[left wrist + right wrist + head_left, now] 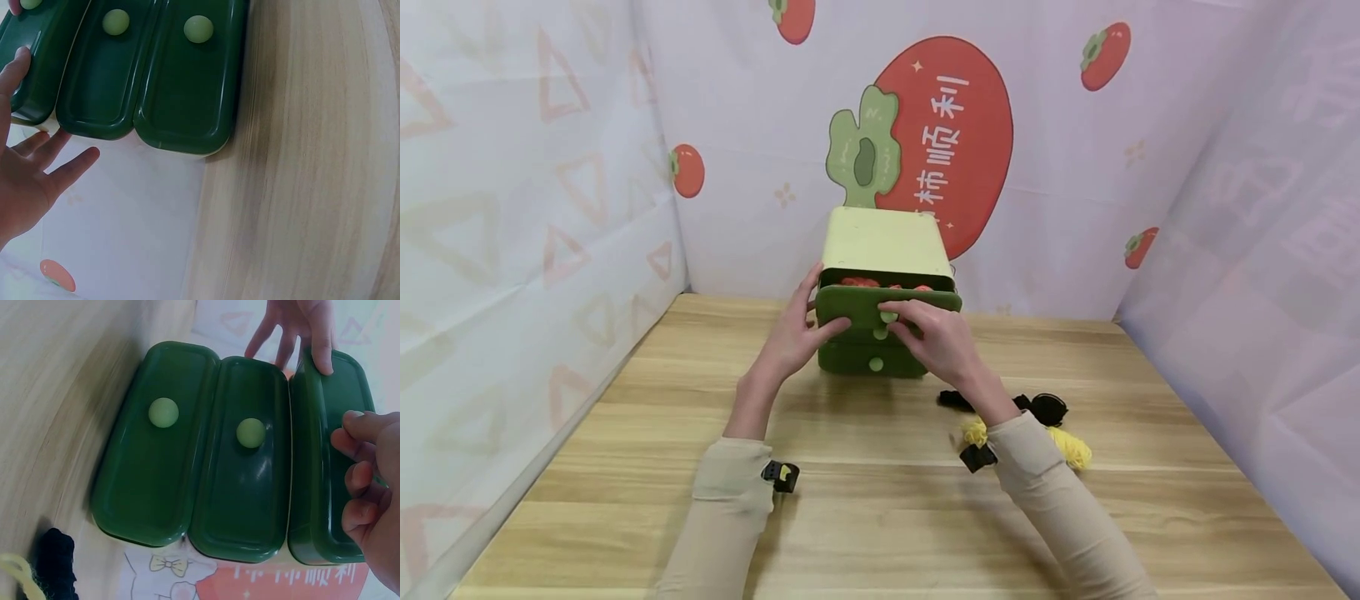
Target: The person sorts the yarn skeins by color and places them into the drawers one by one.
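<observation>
The top drawer [887, 304] of the small chest [883, 242] is touched by both hands. The right hand [936, 337] is curled at the drawer's knob [888, 317], pinching it so the drawer can be moved. The left hand [793, 333] lies flat, fingers straight, on the drawer's left end, likely to steady it. Red things [859, 282] are seen inside. Black and yellow bits [1060, 429] lie on the bench [880, 517], right of the chest.

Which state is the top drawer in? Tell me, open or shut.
Open, partly. The top drawer juts out past the two drawers below, red items show in the gap, and both hands, left hand and right hand, touch its front.
</observation>
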`<state>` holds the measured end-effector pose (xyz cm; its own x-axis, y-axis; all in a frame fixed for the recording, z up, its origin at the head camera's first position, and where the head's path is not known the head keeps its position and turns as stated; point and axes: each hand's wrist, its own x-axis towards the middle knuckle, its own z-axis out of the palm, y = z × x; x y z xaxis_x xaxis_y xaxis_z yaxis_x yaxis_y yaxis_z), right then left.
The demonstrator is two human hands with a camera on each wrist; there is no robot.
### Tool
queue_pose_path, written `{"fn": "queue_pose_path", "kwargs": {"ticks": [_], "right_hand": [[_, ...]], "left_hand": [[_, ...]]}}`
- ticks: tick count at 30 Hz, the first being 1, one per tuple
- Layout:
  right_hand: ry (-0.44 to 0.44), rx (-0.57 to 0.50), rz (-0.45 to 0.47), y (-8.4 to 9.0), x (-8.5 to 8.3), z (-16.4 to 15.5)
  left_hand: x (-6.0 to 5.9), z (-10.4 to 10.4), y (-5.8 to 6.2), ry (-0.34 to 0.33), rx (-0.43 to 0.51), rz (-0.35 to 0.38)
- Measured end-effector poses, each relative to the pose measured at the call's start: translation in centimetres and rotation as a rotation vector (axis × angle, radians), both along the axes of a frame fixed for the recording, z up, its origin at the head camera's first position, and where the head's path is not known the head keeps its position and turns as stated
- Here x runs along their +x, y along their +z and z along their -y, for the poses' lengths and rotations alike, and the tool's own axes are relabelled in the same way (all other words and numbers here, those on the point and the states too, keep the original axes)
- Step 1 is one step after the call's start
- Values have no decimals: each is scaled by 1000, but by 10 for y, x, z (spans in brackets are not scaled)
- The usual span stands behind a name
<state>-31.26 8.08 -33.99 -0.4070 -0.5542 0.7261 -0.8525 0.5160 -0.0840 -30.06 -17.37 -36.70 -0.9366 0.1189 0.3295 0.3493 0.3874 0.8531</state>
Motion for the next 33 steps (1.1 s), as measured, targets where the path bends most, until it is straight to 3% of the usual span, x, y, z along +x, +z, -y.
{"fn": "queue_pose_path", "kwargs": {"ticks": [12,20,33], "right_hand": [[-34,-8,16,4,-11,4],[-61,-21,18,2,-20,9],[-85,-46,86,2,-28,13]], "left_hand": [[-3,0,0,15,-30,-24],[-5,-6,-2,98,-81,-118],[-7,-11,-2,180,-67,-227]]}}
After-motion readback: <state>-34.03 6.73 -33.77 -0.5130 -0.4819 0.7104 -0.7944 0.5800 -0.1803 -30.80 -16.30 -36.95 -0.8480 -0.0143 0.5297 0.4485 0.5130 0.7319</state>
